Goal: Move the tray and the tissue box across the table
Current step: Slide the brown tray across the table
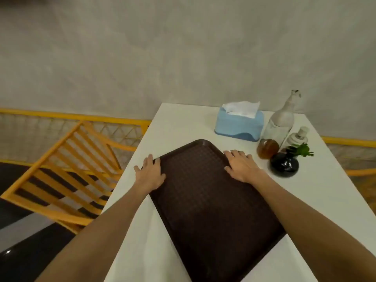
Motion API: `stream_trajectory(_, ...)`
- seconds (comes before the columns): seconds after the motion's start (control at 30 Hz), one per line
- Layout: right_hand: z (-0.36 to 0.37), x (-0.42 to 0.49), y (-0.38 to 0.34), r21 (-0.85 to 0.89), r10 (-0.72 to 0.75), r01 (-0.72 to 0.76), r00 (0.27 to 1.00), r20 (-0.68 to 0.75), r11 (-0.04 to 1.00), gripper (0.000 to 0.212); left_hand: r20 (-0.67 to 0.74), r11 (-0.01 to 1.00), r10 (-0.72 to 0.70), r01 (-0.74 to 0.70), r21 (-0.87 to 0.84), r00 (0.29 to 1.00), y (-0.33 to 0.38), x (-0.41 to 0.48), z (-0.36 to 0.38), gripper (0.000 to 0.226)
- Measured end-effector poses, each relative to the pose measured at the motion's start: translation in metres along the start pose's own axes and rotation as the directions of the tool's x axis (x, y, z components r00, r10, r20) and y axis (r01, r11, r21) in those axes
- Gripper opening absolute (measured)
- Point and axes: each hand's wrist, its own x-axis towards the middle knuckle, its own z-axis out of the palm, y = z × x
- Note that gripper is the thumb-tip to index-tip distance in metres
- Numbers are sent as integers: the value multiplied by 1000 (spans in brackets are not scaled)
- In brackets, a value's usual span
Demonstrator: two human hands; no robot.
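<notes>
Head view: tray lies flat on bench, long axis running diagonally from the tissue box toward the person; left hand and right hand, fingers spread, press its far side rims.

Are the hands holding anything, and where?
The left hand and right hand rest on the brown tray's two long edges, near its far end.

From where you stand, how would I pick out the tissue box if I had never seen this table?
Start at the white table and look past the big brown tray toward the wall. The tissue box sits just beyond the tray's far right corner, left of a tall glass bottle. It is the only pale blue thing there, with a white tissue poking out of its top.
</notes>
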Motion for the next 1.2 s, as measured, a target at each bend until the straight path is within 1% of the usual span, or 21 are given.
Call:
stream_trajectory(0.03, 4, -1, 1, 11, 33, -33, 999, 35, 999, 59, 31, 999, -53, 53, -4, 998, -2, -3, 4, 64)
stream_trajectory(0.13, 15, -5, 3, 63, 81, -89, 990, 114, 994, 61, 26, 983, -143, 145, -116, 989, -6, -8, 14, 57)
stream_trajectory(0.23, 25, -8, 2, 131, 100, -118, 985, 138, 984, 62, -49, 953, -218, 202, -227, 975, -3, -16, 17, 54)
stream_trajectory(0.3, 25, -10, 1, 163, 130, -149, 984, 124, 975, 64, -90, 907, -322, 280, -314, 942, -2, -22, 17, 53)
stream_trajectory(0.37, 26, -11, 3, 170, 163, -179, 981, 106, 969, 65, -56, 843, -415, 360, -399, 908, 1, -29, 19, 57)
stream_trajectory(0.43, 26, -12, 4, 175, 185, -202, 977, 105, 964, 64, 17, 784, -447, 401, -474, 894, 3, -36, 23, 60)
stream_trajectory(0.5, 26, -13, 4, 183, 191, -208, 976, 105, 961, 63, 63, 747, -440, 405, -528, 896, 4, -42, 30, 56)
stream_trajectory(0.6, 26, -14, 4, 190, 198, -214, 975, 99, 958, 64, 76, 730, -424, 390, -561, 902, 4, -50, 39, 48)
stream_trajectory(0.7, 24, -14, 4, 209, 215, -234, 971, 109, 950, 65, 55, 757, -386, 350, -551, 921, 3, -49, 36, 34)
stream_trajectory(0.83, 22, -10, 1, 257, 282, -308, 950, 133, 916, 59, 30, 796, -339, 304, -524, 940, -8, -27, 25, 21)
stream_trajectory(0.93, 22, -5, -5, 279, 316, -347, 936, 153, 895, 56, 16, 814, -312, 276, -512, 950, -21, -5, 16, 23)
stream_trajectory(1.07, 22, 3, -22, 343, 347, -387, 922, 175, 856, 63, -2, 851, -232, 202, -484, 973, -41, 28, 1, 29)
stream_trajectory(1.2, 24, 13, -44, 368, 400, -429, 903, 156, 825, 58, 6, 880, -146, 133, -457, 989, -59, 60, -13, 32)
